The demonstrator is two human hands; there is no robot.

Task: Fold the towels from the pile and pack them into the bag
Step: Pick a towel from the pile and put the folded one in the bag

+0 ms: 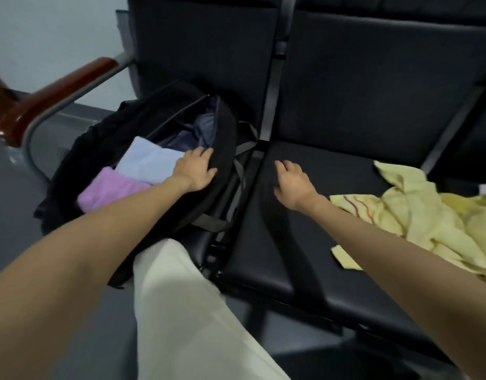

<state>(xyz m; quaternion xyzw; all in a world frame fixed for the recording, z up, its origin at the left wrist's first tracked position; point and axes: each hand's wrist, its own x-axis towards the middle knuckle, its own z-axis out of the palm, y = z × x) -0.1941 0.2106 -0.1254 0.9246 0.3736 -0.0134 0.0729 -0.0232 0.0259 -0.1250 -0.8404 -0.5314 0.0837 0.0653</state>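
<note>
An open black bag (220, 127) lies on the left seat. Inside it sit a folded light blue towel (146, 161) and a folded pink towel (110, 189). My left hand (196, 171) rests on the bag's right rim beside the blue towel, its fingers lying over the edge. My right hand (291, 185) hovers over the middle seat, fingers relaxed and holding nothing. A crumpled pile of yellow towels (417, 218) lies on the seat to the right of my right hand.
The black seats (277, 242) form a row with dark backrests behind. A wooden armrest (52, 97) on a metal frame stands left of the bag. My leg in light trousers (181, 311) is in front of the seats.
</note>
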